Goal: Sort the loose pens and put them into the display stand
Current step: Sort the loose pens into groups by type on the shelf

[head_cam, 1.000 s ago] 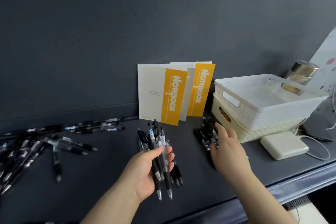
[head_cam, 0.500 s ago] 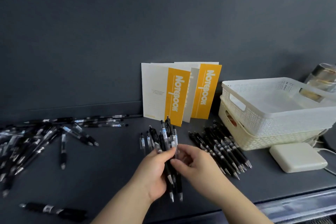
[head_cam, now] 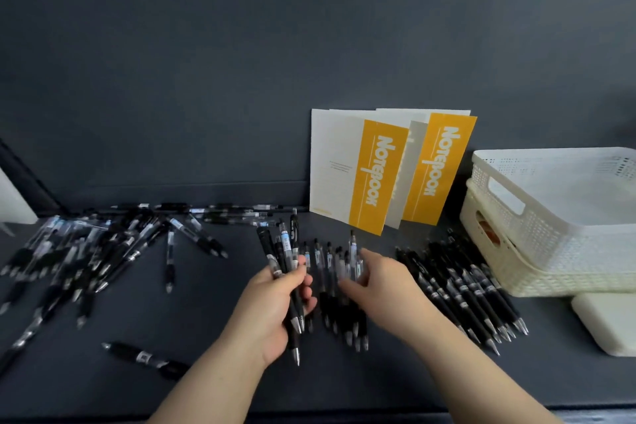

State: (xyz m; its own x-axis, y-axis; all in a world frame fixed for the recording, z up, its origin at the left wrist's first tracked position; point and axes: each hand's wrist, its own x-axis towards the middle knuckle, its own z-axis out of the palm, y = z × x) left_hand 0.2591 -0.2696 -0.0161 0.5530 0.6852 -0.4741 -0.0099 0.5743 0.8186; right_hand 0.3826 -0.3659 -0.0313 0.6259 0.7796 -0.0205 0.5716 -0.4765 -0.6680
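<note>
Left hand grips a pen bundle, frame centre; right hand over the laid-out row — blurred, we cannot tell its grasp. Loose heap left. Pens likely light, stiff, slick — we'd take the rubber grips.

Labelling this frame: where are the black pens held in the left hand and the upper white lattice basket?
Held black pens (head_cam: 285,244): head view, upper barrels.
Upper white lattice basket (head_cam: 543,234): head view, side wall.
</note>
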